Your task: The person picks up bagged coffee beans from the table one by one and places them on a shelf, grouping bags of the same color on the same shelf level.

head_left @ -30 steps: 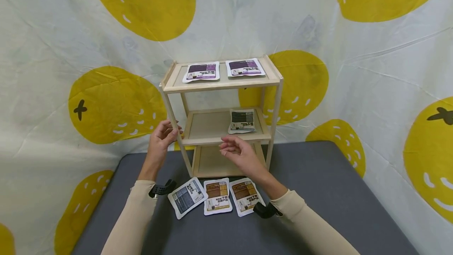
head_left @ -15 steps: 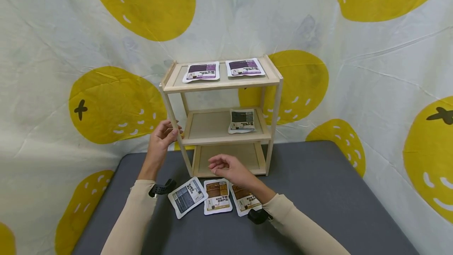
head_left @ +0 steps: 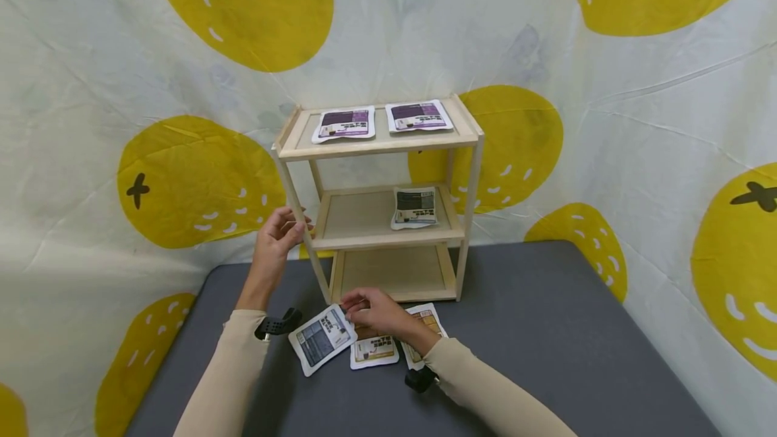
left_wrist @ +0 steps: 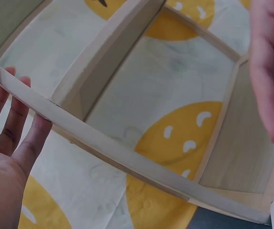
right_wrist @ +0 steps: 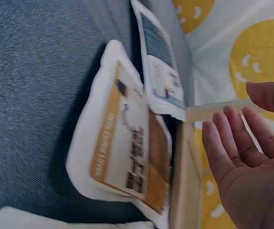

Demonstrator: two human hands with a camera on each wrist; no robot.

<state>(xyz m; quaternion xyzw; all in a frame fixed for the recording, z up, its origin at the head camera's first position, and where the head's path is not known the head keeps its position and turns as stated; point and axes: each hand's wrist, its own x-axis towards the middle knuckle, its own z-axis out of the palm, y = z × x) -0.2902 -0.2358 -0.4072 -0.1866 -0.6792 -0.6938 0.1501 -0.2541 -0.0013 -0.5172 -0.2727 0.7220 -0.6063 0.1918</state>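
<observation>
My left hand (head_left: pixel 274 245) holds the left front post (left_wrist: pixel 103 136) of a three-tier wooden shelf (head_left: pixel 376 243), thumb on one side and fingers on the other. Over the packets at the shelf's foot hovers my right hand (head_left: pixel 379 315), fingers relaxed, with nothing in them in the right wrist view. Its fingertips are by the upper corner of a blue-grey coffee packet (head_left: pixel 317 342); whether they touch it I cannot tell. Beneath that hand lies a brown coffee packet (head_left: pixel 373 354), partly hidden. A second brown packet (head_left: pixel 428 316) is partly covered by the right wrist.
Two purple packets (head_left: pixel 344 123) lie on the top tier. A dark green packet (head_left: pixel 415 208) lies at the right of the middle tier. The shelf stands on a grey table (head_left: pixel 546 329), before a white cloth (head_left: pixel 376 32) printed with yellow fruit.
My right hand has come down and to the left, from in front of the middle tier to above the packets on the table. The left hand stays on the post.
</observation>
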